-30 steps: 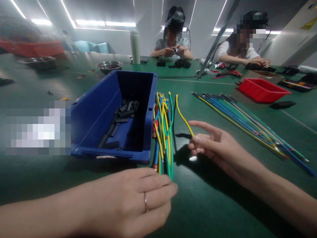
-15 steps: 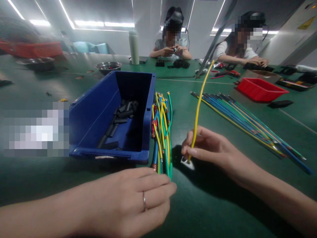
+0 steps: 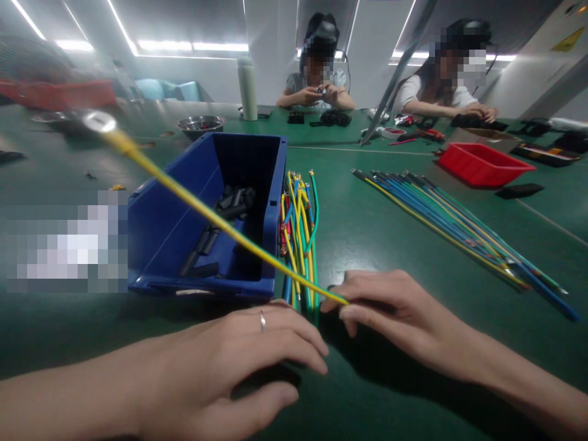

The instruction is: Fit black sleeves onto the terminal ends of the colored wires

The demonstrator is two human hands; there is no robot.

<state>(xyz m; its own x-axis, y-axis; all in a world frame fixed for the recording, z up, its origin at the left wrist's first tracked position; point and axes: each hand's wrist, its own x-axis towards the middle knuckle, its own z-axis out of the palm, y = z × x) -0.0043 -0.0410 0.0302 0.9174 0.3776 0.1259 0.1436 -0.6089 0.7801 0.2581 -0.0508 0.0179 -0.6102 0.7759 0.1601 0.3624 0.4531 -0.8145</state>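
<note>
Between the fingertips of my right hand (image 3: 399, 318) is the near end of a yellow wire (image 3: 220, 223). The wire slants up to the left across the blue bin (image 3: 160, 202), and a metal ring terminal shows at its far end. My left hand (image 3: 248, 367) is over the table at the lower middle, thumb apart from the fingers, with nothing visible in it. Just beyond it lies a bundle of yellow, green and blue wires (image 3: 303, 245) along the bin's right side. Short black tubes (image 3: 209, 239) lie inside the bin.
A row of longer wires (image 3: 441, 214) lies at the right, near a red tray (image 3: 487, 165). Farther back are a metal bowl (image 3: 201, 125), a pale bottle (image 3: 247, 89) and a slanting metal pole (image 3: 395, 76). Two people sit across the table (image 3: 340, 159).
The yellow wire has swung from upright to slanting left toward the camera. My left hand's thumb now shows apart from its fingers. The white piece by my right hand is no longer visible.
</note>
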